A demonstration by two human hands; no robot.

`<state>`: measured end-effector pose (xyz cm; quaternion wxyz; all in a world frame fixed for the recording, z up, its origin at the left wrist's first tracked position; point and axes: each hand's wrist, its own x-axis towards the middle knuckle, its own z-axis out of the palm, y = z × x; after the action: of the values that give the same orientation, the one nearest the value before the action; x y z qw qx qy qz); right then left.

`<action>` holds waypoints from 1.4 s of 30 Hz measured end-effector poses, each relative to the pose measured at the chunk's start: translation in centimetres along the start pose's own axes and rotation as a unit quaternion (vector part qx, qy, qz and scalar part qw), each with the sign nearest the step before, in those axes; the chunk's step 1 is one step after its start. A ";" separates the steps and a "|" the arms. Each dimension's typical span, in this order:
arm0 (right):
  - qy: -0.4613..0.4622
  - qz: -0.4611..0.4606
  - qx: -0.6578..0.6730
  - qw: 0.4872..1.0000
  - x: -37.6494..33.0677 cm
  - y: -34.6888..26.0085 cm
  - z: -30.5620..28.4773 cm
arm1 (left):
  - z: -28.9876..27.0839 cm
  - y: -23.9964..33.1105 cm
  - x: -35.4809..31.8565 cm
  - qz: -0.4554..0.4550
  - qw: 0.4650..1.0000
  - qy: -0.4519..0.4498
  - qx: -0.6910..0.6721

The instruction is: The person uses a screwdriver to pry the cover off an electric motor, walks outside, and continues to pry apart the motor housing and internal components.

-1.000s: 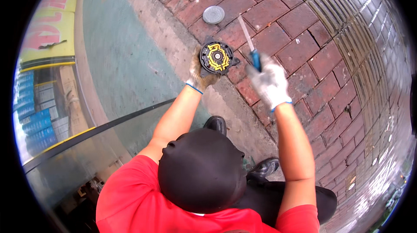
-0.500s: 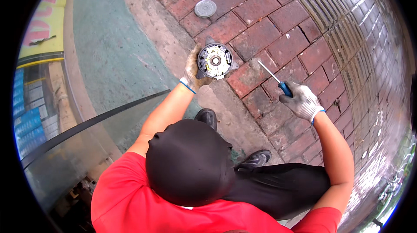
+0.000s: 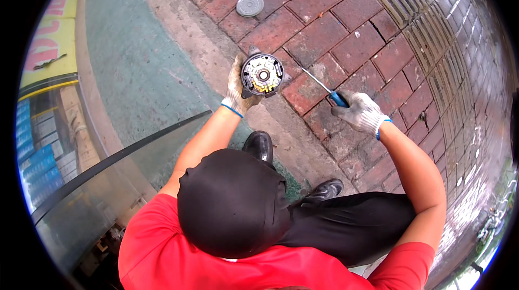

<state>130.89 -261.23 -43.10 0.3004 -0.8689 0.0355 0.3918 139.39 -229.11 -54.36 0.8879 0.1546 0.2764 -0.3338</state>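
My left hand (image 3: 237,91), in a worn work glove, grips a round motor part (image 3: 262,74) with its open face up, showing metal and yellow pieces inside. My right hand (image 3: 361,112), in a white glove with a blue cuff, holds a blue-handled screwdriver (image 3: 324,88). Its shaft points up and left toward the round part, with the tip a short way off it. Both hands are held out over the red brick paving (image 3: 357,47).
A round grey lid (image 3: 250,5) lies on the bricks farther off. A concrete kerb (image 3: 216,52) and a green floor strip (image 3: 135,68) run to the left. Black shoes (image 3: 259,145) and dark trousers (image 3: 351,225) are below. A glass panel with a dark rail (image 3: 108,163) stands at left.
My right hand with the screwdriver swung down and right away from the round part, then came back a little toward it. The left hand kept hold of the part and turned it.
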 end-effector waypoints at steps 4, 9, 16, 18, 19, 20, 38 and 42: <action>0.005 -0.003 0.027 1.000 0.0 0.0 0.6 | -0.1 0.2 0.4 0.002 0.998 0.052 0.028; -0.003 0.005 0.037 0.999 0.0 -0.3 0.7 | 0.6 -0.1 0.1 -0.007 0.998 0.051 0.027; -0.002 -0.014 0.056 0.998 -0.1 0.0 1.0 | -1.1 -0.3 0.1 -0.011 0.997 -0.070 0.036; -0.007 -0.007 0.062 0.998 -0.4 -0.2 0.8 | -1.0 -0.5 0.1 -0.014 0.995 -0.090 0.035; -0.002 -0.010 0.065 0.998 -0.5 -0.1 0.9 | -0.8 -0.6 0.0 -0.015 0.992 -0.119 0.040; 0.003 -0.012 0.069 0.998 -0.6 0.1 0.9 | -0.6 -0.7 0.0 -0.015 0.988 -0.148 0.045; 0.154 -0.142 -0.059 0.976 -2.7 -0.6 0.4 | -0.3 -0.4 -0.5 -0.067 0.979 -0.190 0.028; 0.154 -0.132 -0.171 0.964 -3.1 -0.9 -0.6 | -0.1 -0.2 -0.4 -0.074 0.977 -0.196 0.042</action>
<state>129.46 -261.35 -40.18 0.1872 -0.9542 -0.1009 0.2102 139.02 -229.01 -54.18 0.8904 0.1022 0.0940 -0.4334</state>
